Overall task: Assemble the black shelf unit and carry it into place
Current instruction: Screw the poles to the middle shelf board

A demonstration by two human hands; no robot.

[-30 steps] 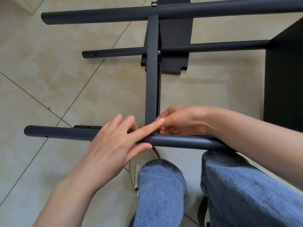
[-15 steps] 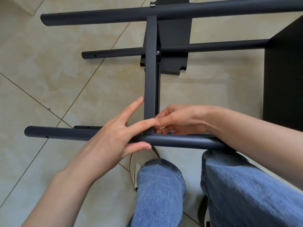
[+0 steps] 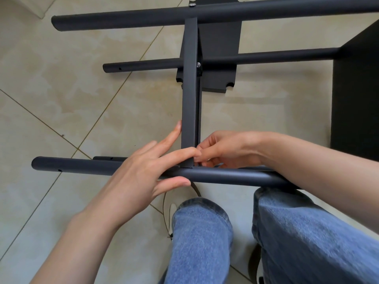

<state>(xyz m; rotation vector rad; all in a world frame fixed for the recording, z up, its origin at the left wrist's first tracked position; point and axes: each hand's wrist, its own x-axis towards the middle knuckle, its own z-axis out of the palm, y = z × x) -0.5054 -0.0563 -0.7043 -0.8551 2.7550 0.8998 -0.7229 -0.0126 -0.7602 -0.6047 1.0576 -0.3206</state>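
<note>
Both hands, left (image 3: 141, 177) and right (image 3: 223, 149), meet at crossbar (image 3: 189, 95) and near tube (image 3: 225, 175).

A crossbar (image 3: 189, 89) runs from the far tube (image 3: 205, 14) over a middle tube (image 3: 256, 57) to the near tube (image 3: 225, 176). The left hand (image 3: 141, 177) lies left of that near joint, the right hand (image 3: 225, 149) right. A panel (image 3: 356, 95) stands at far right.

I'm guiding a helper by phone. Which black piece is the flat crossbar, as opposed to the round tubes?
Start at the nearest round tube, which lies left to right above the knees. The crossbar rises from its middle, between the left hand and right hand, and runs away to the far tube. It alone has flat faces and runs front to back; the tubes are round and run sideways.
</note>
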